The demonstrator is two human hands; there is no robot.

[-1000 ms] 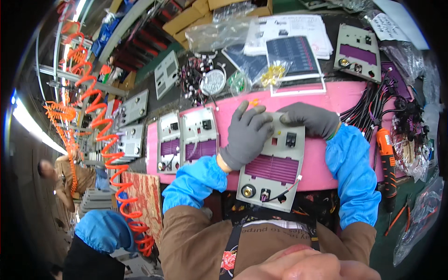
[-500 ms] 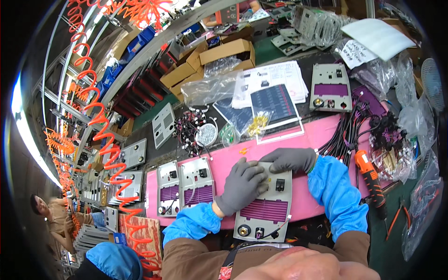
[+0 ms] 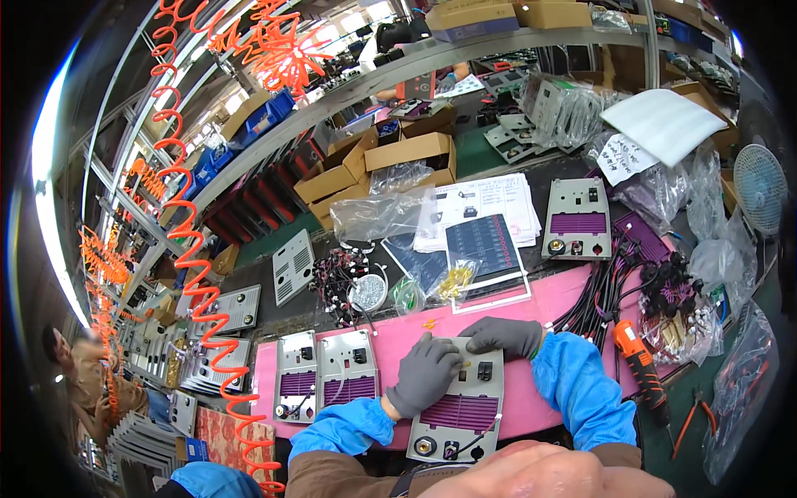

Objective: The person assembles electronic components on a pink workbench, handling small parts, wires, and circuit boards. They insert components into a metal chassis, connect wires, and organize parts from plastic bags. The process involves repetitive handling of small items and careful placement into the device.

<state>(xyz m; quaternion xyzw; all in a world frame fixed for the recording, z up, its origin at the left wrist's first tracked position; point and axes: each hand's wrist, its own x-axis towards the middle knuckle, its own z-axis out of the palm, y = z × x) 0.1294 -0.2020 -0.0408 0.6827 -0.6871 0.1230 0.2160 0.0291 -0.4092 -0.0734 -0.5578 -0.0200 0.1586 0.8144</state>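
A grey metal panel [image 3: 475, 388] with a purple slatted grille leans toward me at the near edge of the pink mat. It carries a black switch, a round brass fitting and a short wire. My gloved left hand [image 3: 425, 375] grips its upper left side, fingers bent over its face. At the top edge, my gloved right hand [image 3: 502, 339] closes on the panel; its fingertips are partly hidden. A small yellow piece shows between the hands on the panel. Tiny orange-yellow pieces [image 3: 429, 324] lie on the mat just beyond.
Two similar panels [image 3: 349, 373] lie at left, another panel [image 3: 578, 217] at far right. Black wire bundles [image 3: 594, 303], an orange power screwdriver [image 3: 639, 361] and red-handled pliers [image 3: 696, 415] are on the right. Yellow parts [image 3: 456, 282] and papers lie beyond; a coiled orange hose [image 3: 195, 282] hangs left.
The view has tilted up, so the bench sits lower in the picture. Both hands stay on the upper part of the panel, with only slight finger movement.
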